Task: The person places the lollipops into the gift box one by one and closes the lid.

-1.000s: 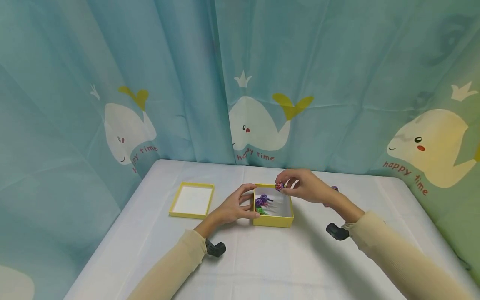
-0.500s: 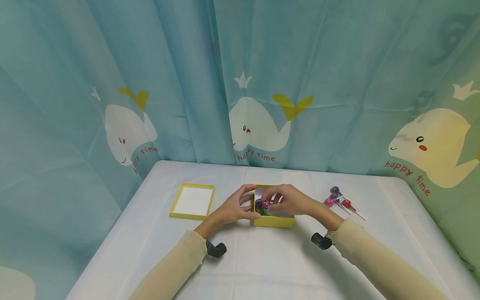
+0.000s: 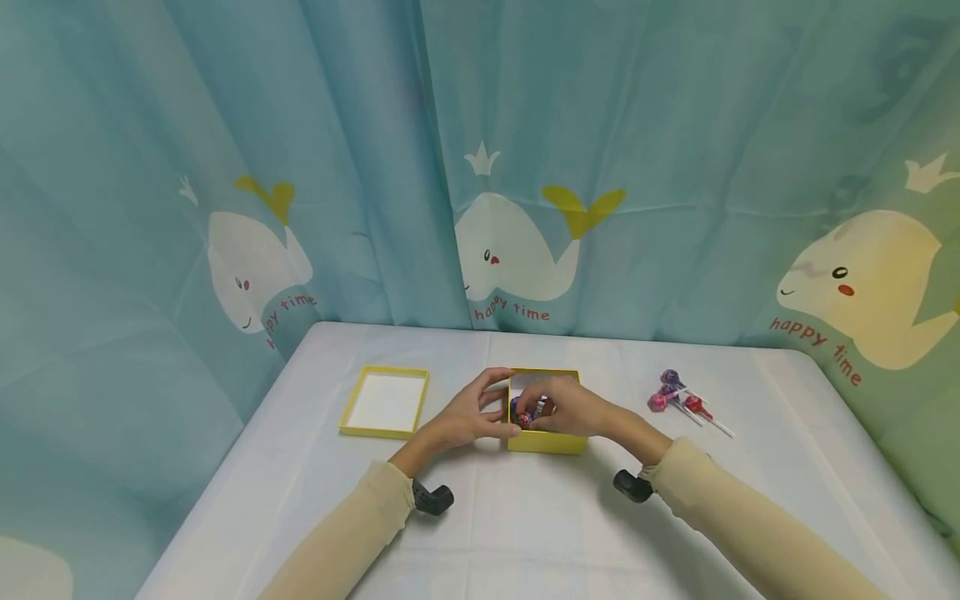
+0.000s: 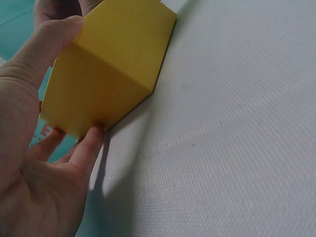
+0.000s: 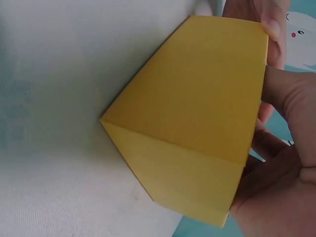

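My left hand holds the left side of a yellow open-topped box, thumb at the near corner and index finger at the far one. In the left wrist view, the thumb lies over the box's top edge and other fingers touch its side wall. My right hand reaches down into the box, pinching a lollipop with a red wrapper. Other lollipops inside are mostly covered by that hand; a purple one peeks out. In the right wrist view, the box wall hides the right fingertips.
Left of the box lies its yellow-rimmed lid, white inside facing up. Several wrapped lollipops sit in a small pile to the right. A white cloth covers the table, and a whale-print curtain hangs behind.
My right hand has moved left and down, carrying the red lollipop from above the box's far right corner to the left part inside. The left hand stays on the box.
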{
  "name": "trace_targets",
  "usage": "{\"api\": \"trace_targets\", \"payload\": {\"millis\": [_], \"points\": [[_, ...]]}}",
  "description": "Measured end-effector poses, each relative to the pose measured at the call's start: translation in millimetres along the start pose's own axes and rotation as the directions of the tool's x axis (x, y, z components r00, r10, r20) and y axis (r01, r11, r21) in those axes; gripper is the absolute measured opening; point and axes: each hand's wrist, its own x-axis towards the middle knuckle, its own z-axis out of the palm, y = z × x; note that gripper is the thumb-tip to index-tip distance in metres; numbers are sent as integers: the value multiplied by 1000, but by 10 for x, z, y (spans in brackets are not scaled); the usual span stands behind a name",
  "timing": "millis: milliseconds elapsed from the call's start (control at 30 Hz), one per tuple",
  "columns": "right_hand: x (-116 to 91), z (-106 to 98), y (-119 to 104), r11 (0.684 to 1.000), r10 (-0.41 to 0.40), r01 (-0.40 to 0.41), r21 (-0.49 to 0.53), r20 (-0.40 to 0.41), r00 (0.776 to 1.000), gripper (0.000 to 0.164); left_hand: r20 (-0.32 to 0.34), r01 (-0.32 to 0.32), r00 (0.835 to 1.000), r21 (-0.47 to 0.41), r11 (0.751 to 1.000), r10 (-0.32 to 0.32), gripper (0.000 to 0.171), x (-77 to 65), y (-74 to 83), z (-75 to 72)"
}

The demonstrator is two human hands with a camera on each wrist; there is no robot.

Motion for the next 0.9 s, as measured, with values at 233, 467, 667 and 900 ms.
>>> {"api": "trace_targets", "payload": {"millis": [233, 467, 667, 900], "points": [[12, 45, -29, 1000, 5, -6, -29, -22, 1000, 14, -7, -2, 1000, 9, 1000, 2, 86, -1, -7, 2], [28, 71, -41, 998, 10, -12, -60, -42, 999, 13, -1, -9, 1000, 11, 1000, 9, 84, 0, -14, 3], [30, 73, -46, 996, 26, -30, -80, -52, 998, 15, 1, 3, 1000, 5, 1000, -3, 88, 2, 6, 4], [26, 80, -44, 996, 20, -24, -82, -49, 999, 14, 1, -1, 1000, 15, 1000, 1, 86, -1, -4, 2]]}}
